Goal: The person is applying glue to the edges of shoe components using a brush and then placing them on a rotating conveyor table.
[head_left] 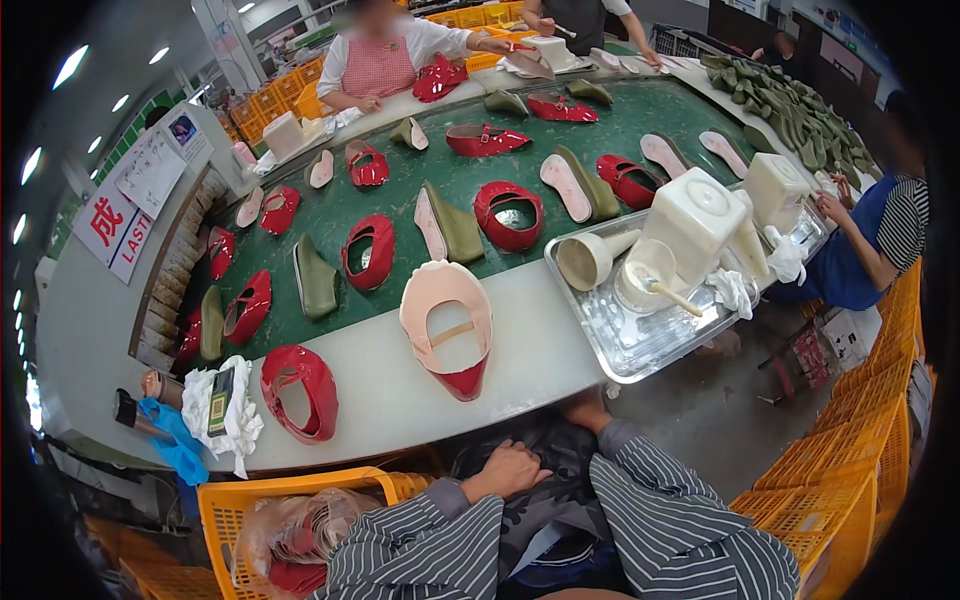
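Hands rest low at the lap, neither holding anything: the left hand lies loosely curled on dark cloth, while the right hand sits just under the counter edge, its fingers hidden. Straight ahead of both, nearer the right, lies the pink upper, long axis pointing away, red toe toward them. A red upper lies farther left.
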Motion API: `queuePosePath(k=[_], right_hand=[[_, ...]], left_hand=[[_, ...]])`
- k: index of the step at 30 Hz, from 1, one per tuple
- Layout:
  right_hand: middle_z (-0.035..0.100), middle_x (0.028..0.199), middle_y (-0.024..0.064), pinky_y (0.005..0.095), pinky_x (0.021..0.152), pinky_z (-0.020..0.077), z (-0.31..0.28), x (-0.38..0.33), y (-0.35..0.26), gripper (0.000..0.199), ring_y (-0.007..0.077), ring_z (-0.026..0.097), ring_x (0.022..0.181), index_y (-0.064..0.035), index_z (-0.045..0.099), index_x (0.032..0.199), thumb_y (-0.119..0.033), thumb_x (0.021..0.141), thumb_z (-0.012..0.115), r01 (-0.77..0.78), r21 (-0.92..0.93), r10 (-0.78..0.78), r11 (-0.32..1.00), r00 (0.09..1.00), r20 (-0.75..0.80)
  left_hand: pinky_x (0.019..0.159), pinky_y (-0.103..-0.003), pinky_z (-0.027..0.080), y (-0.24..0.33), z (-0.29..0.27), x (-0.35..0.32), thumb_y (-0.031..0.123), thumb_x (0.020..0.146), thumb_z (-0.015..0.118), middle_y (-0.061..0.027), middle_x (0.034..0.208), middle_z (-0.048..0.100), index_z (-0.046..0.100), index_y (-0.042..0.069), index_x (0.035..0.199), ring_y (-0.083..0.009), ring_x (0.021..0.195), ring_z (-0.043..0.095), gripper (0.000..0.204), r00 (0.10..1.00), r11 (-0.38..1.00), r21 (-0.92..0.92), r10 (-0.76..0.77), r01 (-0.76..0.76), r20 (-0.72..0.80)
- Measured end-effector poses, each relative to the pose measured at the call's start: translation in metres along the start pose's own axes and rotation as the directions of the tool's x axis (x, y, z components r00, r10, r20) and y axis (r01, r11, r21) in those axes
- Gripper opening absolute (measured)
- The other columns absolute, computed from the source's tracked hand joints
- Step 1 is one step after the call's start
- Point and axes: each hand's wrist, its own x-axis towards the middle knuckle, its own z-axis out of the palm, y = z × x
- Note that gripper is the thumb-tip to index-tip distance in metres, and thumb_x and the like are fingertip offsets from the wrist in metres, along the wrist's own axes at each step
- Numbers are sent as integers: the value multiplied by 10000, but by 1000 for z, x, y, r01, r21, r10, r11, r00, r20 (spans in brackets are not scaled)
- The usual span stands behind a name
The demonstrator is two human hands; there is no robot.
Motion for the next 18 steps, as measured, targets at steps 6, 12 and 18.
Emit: queuePosePath(k=[6, 12, 18], right_hand=[[432, 1404, 107, 592, 1011, 236, -1, 1, 0, 587, 344, 346, 1312, -209, 480, 1339, -525, 844, 478, -3, 15, 3, 1000, 999, 48], [424, 1412, 100, 591, 1025, 209, -1, 2, -2, 588, 342, 336, 1319, -218, 470, 1350, -531, 852, 463, -9, 18, 9, 1000, 999, 37], [468, 1374, 97, 590, 1009, 224, 3, 2, 0, 555, 339, 365, 1297, -211, 515, 1308, -511, 843, 485, 6, 14, -6, 1000, 1000, -17]], left_hand=[[657, -357, 513, 0, 3, 0, 413, 843, 584, -98, 667, 641, 658, 44, 712, -261, 707, 619, 398, 997, 998, -54, 24, -20, 72], [612, -349, 516, 3, -5, 0, 382, 849, 590, -87, 706, 649, 656, 65, 732, -254, 718, 625, 344, 995, 999, -49, 24, -20, 96], [612, -350, 511, 4, -7, -4, 344, 838, 609, -69, 727, 628, 626, 89, 758, -245, 728, 630, 268, 999, 994, -98, 38, -37, 7]])
